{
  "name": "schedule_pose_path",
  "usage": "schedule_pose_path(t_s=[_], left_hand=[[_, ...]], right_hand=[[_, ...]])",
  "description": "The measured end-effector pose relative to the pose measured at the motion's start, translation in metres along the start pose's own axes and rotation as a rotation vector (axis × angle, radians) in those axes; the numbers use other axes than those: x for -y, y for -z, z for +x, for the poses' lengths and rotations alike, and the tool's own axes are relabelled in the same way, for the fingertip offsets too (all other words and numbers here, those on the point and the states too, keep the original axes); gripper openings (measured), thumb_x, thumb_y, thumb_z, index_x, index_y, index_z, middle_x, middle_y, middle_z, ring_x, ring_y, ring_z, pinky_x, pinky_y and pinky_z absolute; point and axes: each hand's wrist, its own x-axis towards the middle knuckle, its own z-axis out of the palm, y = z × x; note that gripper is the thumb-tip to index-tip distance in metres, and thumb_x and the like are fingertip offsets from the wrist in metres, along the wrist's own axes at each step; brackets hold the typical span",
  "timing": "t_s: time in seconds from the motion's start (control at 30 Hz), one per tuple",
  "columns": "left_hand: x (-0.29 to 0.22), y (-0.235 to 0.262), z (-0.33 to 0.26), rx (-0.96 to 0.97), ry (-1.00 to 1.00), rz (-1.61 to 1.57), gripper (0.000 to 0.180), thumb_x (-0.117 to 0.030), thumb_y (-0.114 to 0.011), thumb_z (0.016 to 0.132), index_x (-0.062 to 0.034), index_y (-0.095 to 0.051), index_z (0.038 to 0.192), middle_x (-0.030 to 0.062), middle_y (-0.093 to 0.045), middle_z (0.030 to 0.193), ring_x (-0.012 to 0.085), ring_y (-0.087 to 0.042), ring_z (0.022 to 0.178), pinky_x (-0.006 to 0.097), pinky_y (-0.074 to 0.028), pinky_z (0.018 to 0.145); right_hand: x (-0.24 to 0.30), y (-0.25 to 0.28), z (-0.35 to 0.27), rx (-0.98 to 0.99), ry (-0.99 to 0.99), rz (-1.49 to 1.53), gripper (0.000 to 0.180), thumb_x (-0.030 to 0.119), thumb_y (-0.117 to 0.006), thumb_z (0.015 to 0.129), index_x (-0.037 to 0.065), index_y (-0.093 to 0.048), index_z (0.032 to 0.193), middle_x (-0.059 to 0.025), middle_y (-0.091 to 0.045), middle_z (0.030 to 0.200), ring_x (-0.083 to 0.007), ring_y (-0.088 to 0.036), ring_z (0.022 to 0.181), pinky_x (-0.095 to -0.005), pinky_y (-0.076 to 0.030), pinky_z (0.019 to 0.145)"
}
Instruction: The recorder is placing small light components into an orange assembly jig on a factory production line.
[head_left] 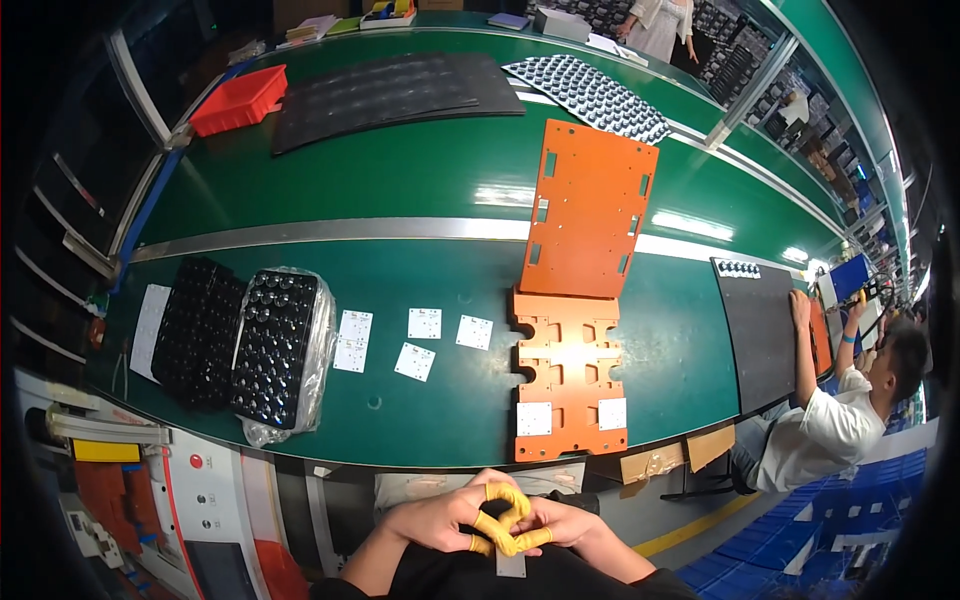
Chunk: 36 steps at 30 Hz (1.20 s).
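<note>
Close to my body, in front of the table's near edge, my left hand and my right hand meet, with yellow finger cots on several fingers. Between them they grip a small pale circuit board, whose lower end sticks out below the fingers; the rest of it is covered. Beyond my hands stands an orange fixture with shaped cutouts, its flat orange lid swung up at the far side. One white square board sits at its near left, another white board at its near right.
Several white boards lie left of the fixture. Farther left are black trays of domed parts, partly wrapped in clear plastic. A red bin and black sheets rest on the green conveyor. A co-worker sits at right beside a black mat.
</note>
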Motion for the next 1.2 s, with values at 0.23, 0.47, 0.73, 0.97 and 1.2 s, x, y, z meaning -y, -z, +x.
schedule_pose_path(t_s=[0.23,0.47,0.73,0.97,1.2], left_hand=[[0.010,0.036,-0.011,-0.607,0.462,1.144,0.066,-0.025,-0.072,0.083,-0.0004,-0.045,0.137,0.0211,-0.040,0.144,0.0377,-0.030,0.139,0.048,-0.027,0.113],[0.028,0.040,-0.020,-0.564,0.621,1.366,0.058,-0.032,-0.062,0.088,0.0057,-0.050,0.130,0.0213,-0.040,0.142,0.0388,-0.025,0.140,0.052,-0.021,0.115],[0.028,0.038,-0.026,-0.638,0.538,1.340,0.046,-0.027,-0.069,0.082,0.0006,-0.060,0.117,0.0157,-0.051,0.123,0.0377,-0.040,0.124,0.050,-0.035,0.106],[0.031,0.042,-0.026,-0.643,0.528,1.332,0.046,-0.030,-0.071,0.080,-0.0003,-0.062,0.114,0.0152,-0.053,0.121,0.0367,-0.041,0.124,0.050,-0.036,0.106],[0.028,0.033,-0.039,-0.493,0.383,1.237,0.047,-0.032,-0.078,0.071,-0.0008,-0.067,0.105,0.0156,-0.057,0.114,0.0343,-0.048,0.121,0.049,-0.039,0.106]], right_hand=[[0.090,0.031,-0.041,-1.066,0.455,-0.334,0.014,0.016,-0.069,0.086,0.002,-0.067,0.086,0.0053,-0.053,0.064,-0.0037,-0.042,0.050,-0.0223,-0.031,0.046],[0.117,0.106,-0.064,-1.442,0.383,-0.612,0.014,0.016,-0.068,0.087,0.004,-0.066,0.082,0.0092,-0.049,0.061,-0.0008,-0.037,0.050,-0.0195,-0.025,0.046],[0.099,0.102,-0.043,-1.507,0.553,-0.526,0.020,0.020,-0.067,0.090,0.000,-0.066,0.087,0.0052,-0.059,0.070,-0.0018,-0.044,0.059,-0.0204,-0.034,0.051],[0.102,0.100,-0.041,-1.560,0.356,-0.841,0.024,0.020,-0.063,0.093,-0.002,-0.064,0.086,0.0041,-0.056,0.070,-0.0039,-0.045,0.062,-0.0227,-0.036,0.053],[0.116,0.100,-0.043,-1.491,0.310,-0.922,0.024,0.019,-0.071,0.087,-0.002,-0.059,0.089,-0.0002,-0.055,0.075,-0.0083,-0.045,0.067,-0.0259,-0.038,0.055]])
